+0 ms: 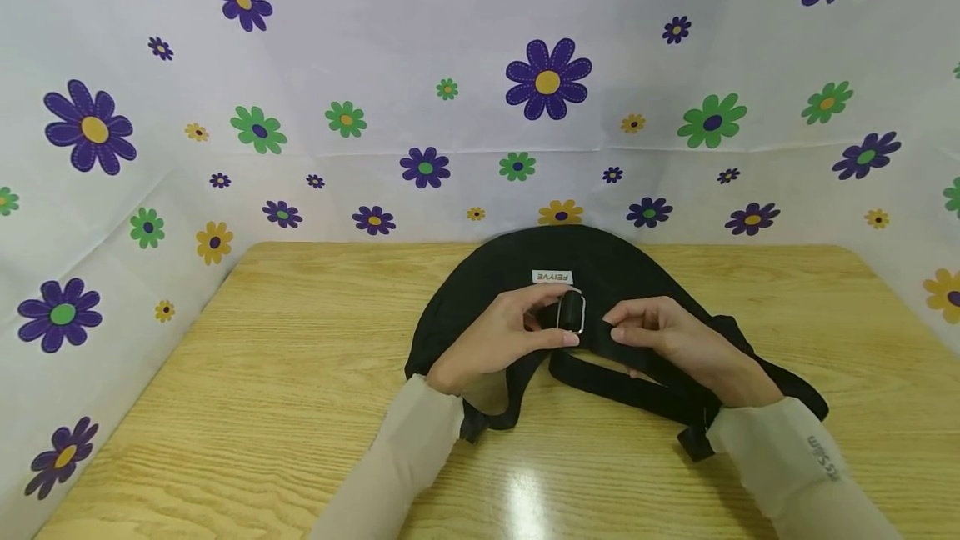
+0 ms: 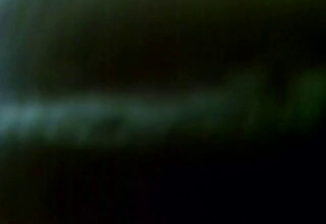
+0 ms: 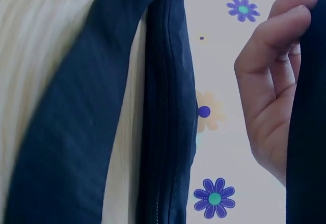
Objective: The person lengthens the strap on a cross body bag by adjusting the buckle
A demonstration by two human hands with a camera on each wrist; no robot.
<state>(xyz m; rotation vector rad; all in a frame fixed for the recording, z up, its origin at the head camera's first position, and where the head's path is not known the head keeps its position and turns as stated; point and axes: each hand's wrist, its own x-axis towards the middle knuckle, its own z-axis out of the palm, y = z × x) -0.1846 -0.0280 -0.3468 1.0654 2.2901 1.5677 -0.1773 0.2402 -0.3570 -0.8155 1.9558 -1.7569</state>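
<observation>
A black crescent-shaped cloth bag (image 1: 468, 298) lies on the table, its white label (image 1: 552, 277) upside down in the head view. My left hand (image 1: 498, 332) pinches a silver metal strap buckle (image 1: 583, 313) between thumb and fingers, with black webbing through it. Just to the right, my right hand (image 1: 675, 344) pinches the black strap (image 1: 618, 387) near its end. In the right wrist view, thumb and curled fingers of the right hand (image 3: 272, 76) grip the webbing, and a seamed dark edge of the bag (image 3: 170, 107) runs down the middle. The left wrist view is dark and blurred.
The strap's loose loops hang toward the front of the wooden table (image 1: 300, 373), with a black end piece (image 1: 696, 443) by the right sleeve. A white flower-patterned cloth (image 1: 450, 48) stands behind and along both sides.
</observation>
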